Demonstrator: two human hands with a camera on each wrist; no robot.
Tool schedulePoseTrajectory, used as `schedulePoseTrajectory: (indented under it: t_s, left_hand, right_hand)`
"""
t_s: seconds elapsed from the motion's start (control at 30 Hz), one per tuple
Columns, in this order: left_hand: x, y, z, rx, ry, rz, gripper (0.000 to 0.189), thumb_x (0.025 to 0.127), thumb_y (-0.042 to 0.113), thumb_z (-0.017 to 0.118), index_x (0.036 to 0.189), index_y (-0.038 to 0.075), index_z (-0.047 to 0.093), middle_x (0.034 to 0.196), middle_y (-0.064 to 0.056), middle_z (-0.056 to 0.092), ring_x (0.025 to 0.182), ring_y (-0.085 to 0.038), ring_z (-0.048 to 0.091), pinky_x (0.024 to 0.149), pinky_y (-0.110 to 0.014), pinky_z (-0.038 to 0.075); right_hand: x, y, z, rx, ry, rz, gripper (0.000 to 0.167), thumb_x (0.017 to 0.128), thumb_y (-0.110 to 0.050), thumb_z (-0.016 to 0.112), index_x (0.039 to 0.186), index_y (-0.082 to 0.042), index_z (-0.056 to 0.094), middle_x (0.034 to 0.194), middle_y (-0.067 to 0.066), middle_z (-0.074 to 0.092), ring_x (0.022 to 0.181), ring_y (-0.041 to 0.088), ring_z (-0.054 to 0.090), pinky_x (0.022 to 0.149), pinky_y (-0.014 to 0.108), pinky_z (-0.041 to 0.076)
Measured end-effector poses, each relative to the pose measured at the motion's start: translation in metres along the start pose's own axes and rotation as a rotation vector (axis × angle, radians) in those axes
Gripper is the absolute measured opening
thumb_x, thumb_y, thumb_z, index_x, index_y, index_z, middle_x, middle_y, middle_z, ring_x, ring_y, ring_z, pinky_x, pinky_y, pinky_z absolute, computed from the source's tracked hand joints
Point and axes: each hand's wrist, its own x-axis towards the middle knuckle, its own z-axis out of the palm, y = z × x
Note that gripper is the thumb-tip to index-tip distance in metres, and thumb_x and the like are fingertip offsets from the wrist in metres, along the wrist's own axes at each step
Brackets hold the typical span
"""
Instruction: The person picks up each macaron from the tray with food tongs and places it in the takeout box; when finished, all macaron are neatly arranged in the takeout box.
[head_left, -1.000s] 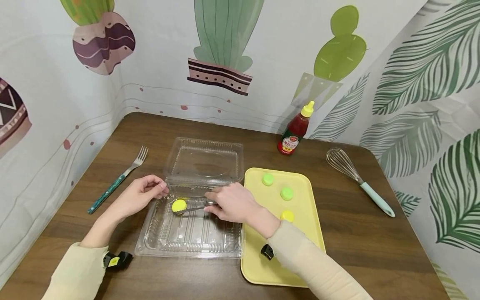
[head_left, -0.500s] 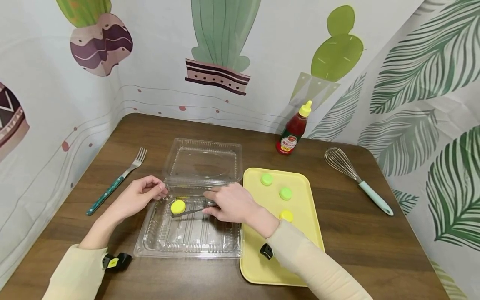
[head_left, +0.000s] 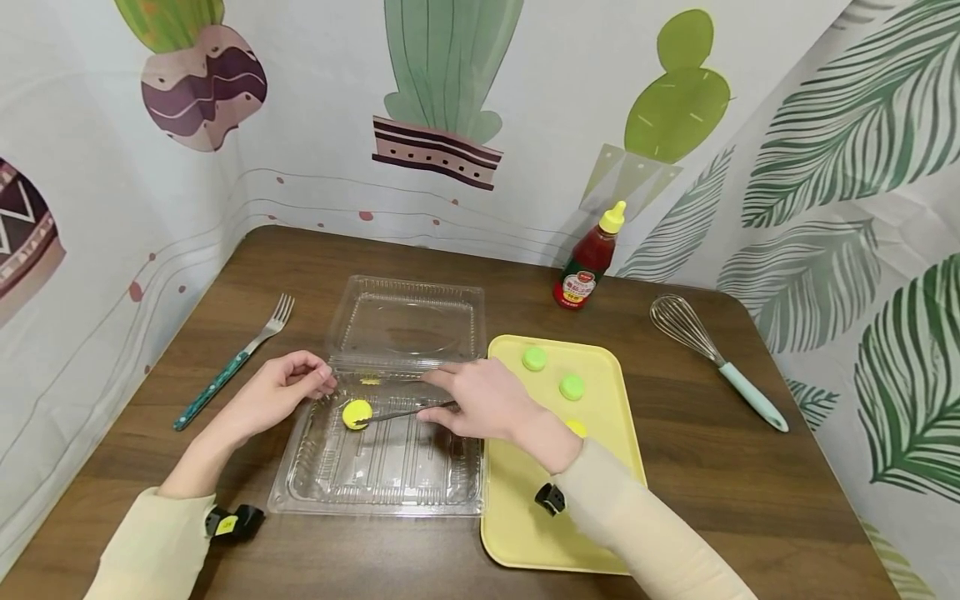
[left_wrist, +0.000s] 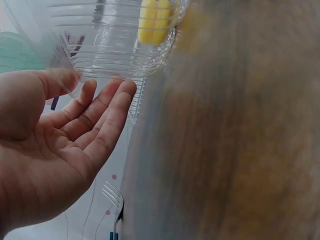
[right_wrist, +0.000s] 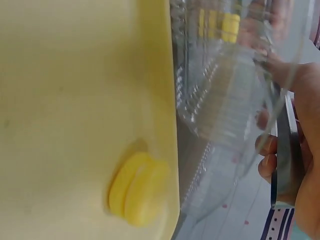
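A clear plastic clamshell container (head_left: 375,506) lies with its lid folded back. My left hand (head_left: 279,392) holds its left rim; the left wrist view shows the thumb and fingertips pinching that edge. One yellow macaron (head_left: 357,414) sits inside, near the left wall. Over the container, my right hand (head_left: 487,402) grips metal tongs (head_left: 405,412), whose handle (right_wrist: 287,167) lies in the palm in the right wrist view. The tongs' jaws stand apart, one tip overlapping the macaron in the head view; contact cannot be told.
On a yellow tray (head_left: 517,533) at right are two green macarons (head_left: 572,387) and a yellow macaron (right_wrist: 142,190), partly hidden by my right wrist in the head view. A fork (head_left: 232,367) lies left. A sauce bottle (head_left: 585,262) and a whisk (head_left: 720,367) are farther back.
The tongs have spread from around the yellow macaron, which stays in the container. My right hand has shifted a little to the right with the tongs. My left hand has stayed put.
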Motion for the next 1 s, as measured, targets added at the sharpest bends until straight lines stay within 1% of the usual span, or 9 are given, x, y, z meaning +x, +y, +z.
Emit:
schedulePoseTrajectory:
  t_s: [0.13,0.27,0.43,0.5,0.53,0.67,0.77,0.83,1.0]
  left_hand:
    - [0.000,0.001,0.000,0.006,0.001,0.000,0.020,0.104,0.012,0.055,0.106,-0.007,0.061,0.098,-0.017,0.070,0.087,-0.021,0.069,0.077,-0.024,0.057]
    - [0.000,0.001,0.000,0.007,0.000,-0.001,0.020,0.104,0.012,0.055,0.106,-0.007,0.061,0.098,-0.017,0.071,0.087,-0.021,0.069,0.077,-0.024,0.056]
    - [0.000,0.001,-0.001,0.003,-0.003,-0.001,0.021,0.104,0.013,0.054,0.106,-0.007,0.061,0.098,-0.017,0.071,0.088,-0.021,0.069,0.077,-0.024,0.056]
    - [0.000,0.001,-0.001,0.000,-0.004,-0.001,0.021,0.104,0.013,0.054,0.106,-0.007,0.061,0.098,-0.017,0.070,0.088,-0.022,0.069,0.077,-0.024,0.056]
    - [0.000,0.001,-0.001,-0.001,-0.004,-0.002,0.021,0.104,0.013,0.054,0.106,-0.007,0.061,0.098,-0.017,0.070,0.089,-0.022,0.069,0.078,-0.024,0.056]
    - [-0.001,0.001,-0.001,-0.004,-0.003,-0.004,0.021,0.104,0.013,0.055,0.107,-0.007,0.061,0.099,-0.017,0.070,0.089,-0.022,0.069,0.078,-0.024,0.056]
    - [0.000,0.000,0.000,-0.004,-0.001,-0.008,0.021,0.104,0.014,0.055,0.107,-0.007,0.061,0.099,-0.017,0.070,0.089,-0.022,0.069,0.077,-0.023,0.056]
    - [0.000,0.000,0.000,-0.006,0.000,-0.008,0.021,0.104,0.013,0.055,0.107,-0.007,0.061,0.098,-0.017,0.070,0.088,-0.022,0.069,0.077,-0.024,0.056]
    - [0.000,0.001,-0.001,-0.005,0.002,-0.005,0.021,0.104,0.013,0.055,0.106,-0.007,0.061,0.098,-0.017,0.071,0.088,-0.021,0.069,0.077,-0.024,0.056]
  right_hand:
    - [-0.007,0.006,-0.006,0.015,0.028,0.010,0.051,0.092,-0.053,0.066,0.123,-0.013,0.069,0.112,-0.001,0.072,0.083,0.014,0.071,0.062,0.030,0.055]
    - [-0.016,0.013,-0.011,0.027,0.057,0.013,0.051,0.091,-0.053,0.067,0.122,-0.013,0.069,0.107,-0.001,0.073,0.074,0.012,0.069,0.058,0.028,0.052]
    - [-0.027,0.024,-0.021,0.029,0.102,0.042,0.052,0.090,-0.053,0.068,0.119,-0.011,0.070,0.100,-0.001,0.073,0.068,0.009,0.065,0.061,0.031,0.053]
    - [-0.032,0.029,-0.024,0.029,0.118,0.063,0.051,0.089,-0.053,0.069,0.119,-0.011,0.070,0.099,-0.001,0.074,0.069,0.008,0.064,0.061,0.031,0.053]
    - [-0.034,0.032,-0.026,0.034,0.126,0.075,0.050,0.089,-0.052,0.070,0.118,-0.011,0.070,0.096,-0.002,0.073,0.068,0.007,0.063,0.060,0.031,0.052]
    - [-0.044,0.044,-0.032,0.045,0.177,0.123,0.045,0.087,-0.049,0.073,0.115,-0.013,0.072,0.083,-0.007,0.066,0.061,0.005,0.054,0.050,0.027,0.042]
    - [-0.054,0.053,-0.036,0.047,0.213,0.164,0.043,0.086,-0.047,0.075,0.113,-0.015,0.073,0.076,-0.009,0.061,0.056,0.005,0.047,0.046,0.026,0.035]
    - [-0.060,0.059,-0.041,0.042,0.224,0.192,0.043,0.085,-0.048,0.075,0.113,-0.015,0.074,0.077,-0.010,0.061,0.056,0.004,0.047,0.046,0.026,0.034]
    - [-0.075,0.073,-0.049,0.027,0.217,0.269,0.044,0.086,-0.049,0.075,0.113,-0.014,0.074,0.074,-0.009,0.057,0.059,0.007,0.047,0.048,0.027,0.036]
